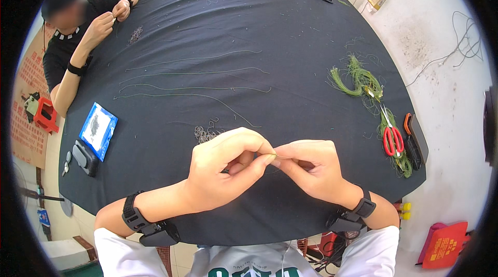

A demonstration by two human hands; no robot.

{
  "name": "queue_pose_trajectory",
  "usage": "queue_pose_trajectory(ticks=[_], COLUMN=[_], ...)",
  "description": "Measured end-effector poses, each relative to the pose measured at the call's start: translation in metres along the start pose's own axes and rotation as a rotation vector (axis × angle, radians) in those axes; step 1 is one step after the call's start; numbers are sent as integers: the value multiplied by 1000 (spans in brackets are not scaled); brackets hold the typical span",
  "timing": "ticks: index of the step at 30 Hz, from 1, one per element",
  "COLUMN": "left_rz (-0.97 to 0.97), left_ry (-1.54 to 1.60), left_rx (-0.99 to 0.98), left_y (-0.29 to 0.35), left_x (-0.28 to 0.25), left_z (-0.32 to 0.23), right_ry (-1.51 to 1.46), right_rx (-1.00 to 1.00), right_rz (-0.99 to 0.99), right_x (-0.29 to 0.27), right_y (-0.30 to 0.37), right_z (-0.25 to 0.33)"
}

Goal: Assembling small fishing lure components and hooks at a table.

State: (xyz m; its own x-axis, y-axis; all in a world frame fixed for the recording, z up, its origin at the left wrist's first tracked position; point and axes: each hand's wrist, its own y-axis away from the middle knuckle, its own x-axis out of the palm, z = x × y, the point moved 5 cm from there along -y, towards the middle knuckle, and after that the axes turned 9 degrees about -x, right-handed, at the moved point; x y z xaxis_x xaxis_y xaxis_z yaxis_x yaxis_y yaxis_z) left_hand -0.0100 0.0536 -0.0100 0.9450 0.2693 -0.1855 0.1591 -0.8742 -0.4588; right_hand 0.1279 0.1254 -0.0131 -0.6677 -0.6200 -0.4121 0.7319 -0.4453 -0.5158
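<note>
My left hand (pixel 225 163) and my right hand (pixel 311 165) meet fingertip to fingertip above the near part of the table. Both are closed in a pinch, thumb against forefinger, on a thin green line (pixel 274 155). Little of that line shows between the fingers, and I cannot make out whether a small piece is on it. Just beyond my left hand lies a pile of small dark hooks (pixel 206 134), partly hidden by the hand. Farther off, several thin green cords (pixel 194 72) are laid out across the black cloth.
Red-handled scissors (pixel 392 141) lie on green line at the right, with a bundle of green line (pixel 355 77) beyond and a black-and-orange cutter (pixel 412 142) beside them. At left are a blue packet (pixel 98 131) and a black case (pixel 84 158). Another person (pixel 78 44) works at the far left.
</note>
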Motion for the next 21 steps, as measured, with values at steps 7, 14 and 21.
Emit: queue_pose_trajectory(ticks=[7,14,21], left_rz=[4,6,23], left_ry=[-72,-254,-358], left_rx=[28,171,296], left_y=[-1,-2,0], left_x=[-1,2,7], left_z=[-2,-7,-1], right_ry=[286,374,587], right_rx=[-250,-331,-421], right_rz=[52,87,73], right_x=[3,9,0], right_y=[-1,0,1], right_z=[16,22,42])
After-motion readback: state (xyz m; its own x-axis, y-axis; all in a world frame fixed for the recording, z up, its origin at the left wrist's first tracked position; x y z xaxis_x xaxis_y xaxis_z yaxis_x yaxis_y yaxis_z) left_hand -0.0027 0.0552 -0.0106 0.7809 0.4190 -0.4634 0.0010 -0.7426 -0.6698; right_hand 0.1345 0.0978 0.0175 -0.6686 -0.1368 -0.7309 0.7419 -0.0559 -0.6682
